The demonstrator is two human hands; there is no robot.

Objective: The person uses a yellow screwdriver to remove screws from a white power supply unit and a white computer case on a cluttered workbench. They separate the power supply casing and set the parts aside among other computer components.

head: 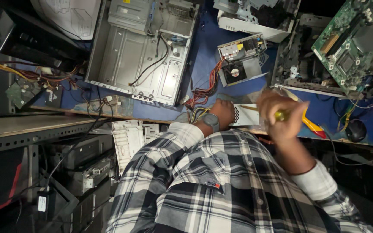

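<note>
My right hand [280, 115] is closed around a screwdriver with a yellow and red handle [308, 121], held just above the table's near edge. My left hand [222, 111], with a grey watch at the wrist, rests on a perforated silver metal box [245, 115] that has a bundle of red, yellow and black wires [200, 96] coming out of its left side. The box is mostly hidden behind both hands. My plaid shirt fills the lower part of the view.
On the blue table [203, 56] lie an open grey computer case [141, 56], an open power supply with a small fan [241, 60], a green motherboard [352, 43] at the far right and a black mouse [356, 129]. Metal shelving with stacked drives [87, 168] stands at lower left.
</note>
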